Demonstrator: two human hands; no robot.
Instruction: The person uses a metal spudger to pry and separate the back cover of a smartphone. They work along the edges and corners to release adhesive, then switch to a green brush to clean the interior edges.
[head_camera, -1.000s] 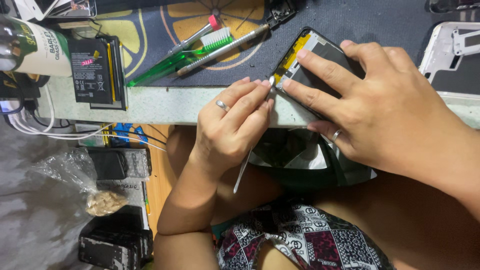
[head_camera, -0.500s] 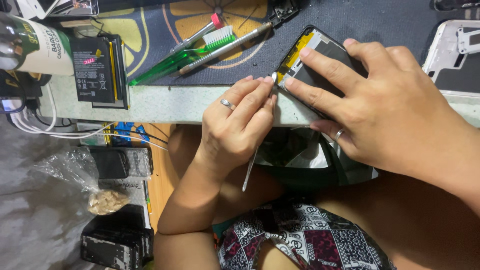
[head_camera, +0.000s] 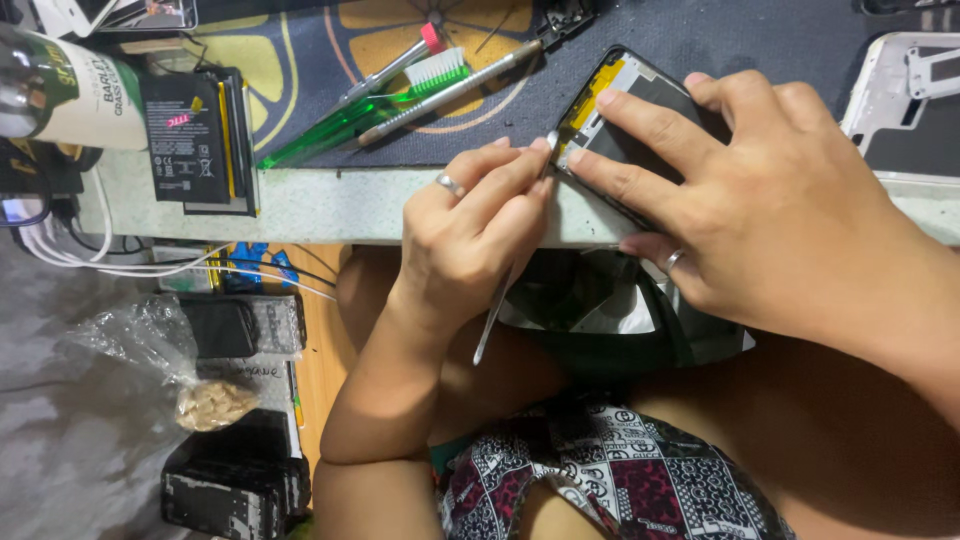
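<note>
Nearest me, left of and well below the phone (head_camera: 630, 75), a clear plastic bag (head_camera: 150, 340) lies on the floor. It holds a small clump of tan bits (head_camera: 215, 403) and is otherwise slack. Directly under the phone, hanging below the bench (head_camera: 320, 205) edge, a dark bag (head_camera: 640, 345) gapes open with something pale inside; I cannot tell what.

My left hand (head_camera: 460, 240) is closed narrow around a thin metal pry tool (head_camera: 497, 310), thumb and two fingers pinching it near the tip. My right hand (head_camera: 780, 210) is spread wide and flat, pressing the phone down with its fingers. The phone lies tilted at the bench's near edge, back open, showing a yellow strip inside.

What has changed: over the last second the tool's tip has crept along the phone's left edge, from its near corner up to about the middle of that side. My left hand rose with it, while the right hand barely moved. I judge the tip is working along the seam, and that the edge behind it is already loosened.

Beyond the phone to its left, a green brush (head_camera: 370, 105) and a pink-tipped tool (head_camera: 390, 70) lie on the mat (head_camera: 330, 40). Farther left are a black battery (head_camera: 185, 140) and a bottle (head_camera: 70, 95) on its side, contents hidden. Right of the phone rests a white frame (head_camera: 890, 100).
</note>
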